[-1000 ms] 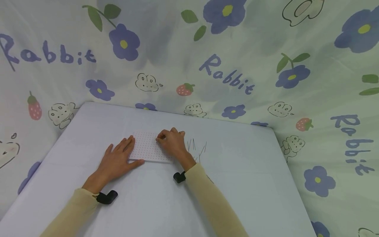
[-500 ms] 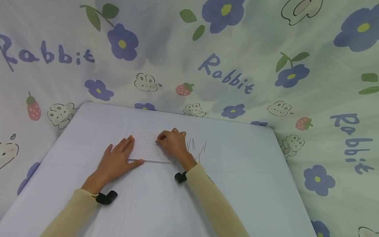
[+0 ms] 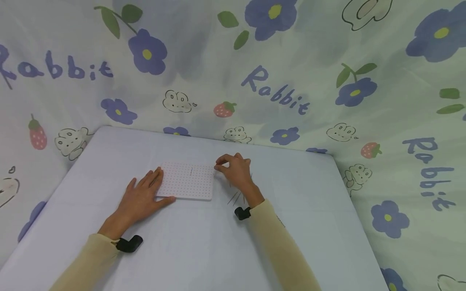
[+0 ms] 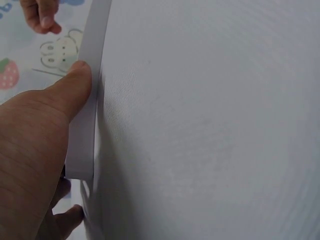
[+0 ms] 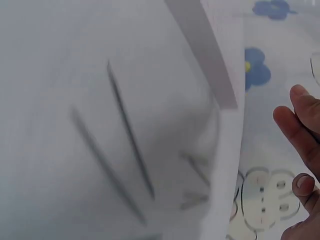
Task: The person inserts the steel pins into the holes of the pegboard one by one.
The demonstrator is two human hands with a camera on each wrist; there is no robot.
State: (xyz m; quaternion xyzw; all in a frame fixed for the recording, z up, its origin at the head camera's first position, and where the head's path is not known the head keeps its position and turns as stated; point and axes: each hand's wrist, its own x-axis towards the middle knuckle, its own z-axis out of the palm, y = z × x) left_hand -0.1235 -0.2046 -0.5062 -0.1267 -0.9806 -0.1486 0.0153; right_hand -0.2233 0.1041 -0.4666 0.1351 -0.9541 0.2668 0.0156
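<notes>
A flat white board (image 3: 183, 188) dotted with rows of small marks or holes lies on the table. One thin dark stick (image 3: 191, 171) stands on it, towards the upper right; whether it sits in a hole is too small to tell. My left hand (image 3: 140, 200) rests at the board's left side with fingers extended, its thumb (image 4: 75, 87) against the front edge in the left wrist view. Just off the board's right edge is my right hand (image 3: 236, 171), fingers loosely bent, with nothing visible between them. Thin dark sticks (image 5: 131, 130) lie below it, partly hidden by the hand in the head view.
The white-covered table (image 3: 309, 234) stretches to both sides of the arms. Behind it hangs a curtain (image 3: 204, 60) printed with flowers, rabbits and strawberries. A black wrist camera (image 3: 130, 243) sits on the left wrist, another black camera (image 3: 242, 213) on the right.
My right hand has left the board and moved right, towards the loose sticks. The dark stick it was pinching now stands alone on the board. My left hand has stayed in place.
</notes>
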